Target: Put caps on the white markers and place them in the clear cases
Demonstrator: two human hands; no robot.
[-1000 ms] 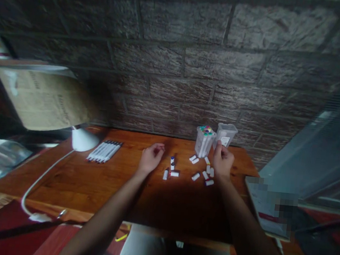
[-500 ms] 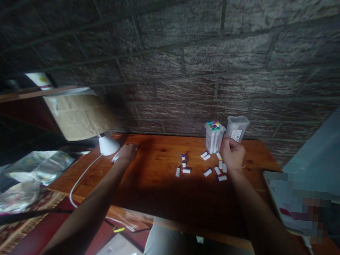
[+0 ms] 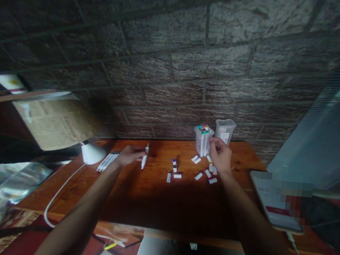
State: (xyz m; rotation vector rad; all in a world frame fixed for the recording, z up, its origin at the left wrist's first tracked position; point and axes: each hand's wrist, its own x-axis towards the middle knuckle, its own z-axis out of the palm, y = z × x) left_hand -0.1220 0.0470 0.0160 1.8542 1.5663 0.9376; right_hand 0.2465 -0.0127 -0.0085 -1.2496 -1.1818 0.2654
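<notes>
White plastic, and we had it: one marker (image 3: pixel 144 161) pinched in our left hand (image 3: pixel 128 155), out over the table (image 3: pixel 157 196)! Our right hand (image 3: pixel 221 155) curled by the tub (image 3: pixel 198 141), fingertips bunched; whether they gripped anything, we couldn't tell. Progress looked partial: that tub stood well stocked with upright pens, while a row (image 3: pixel 108 161) near the lamp (image 3: pixel 92 154) and scattered stubs (image 3: pixel 177 176) lay outside it.
</notes>
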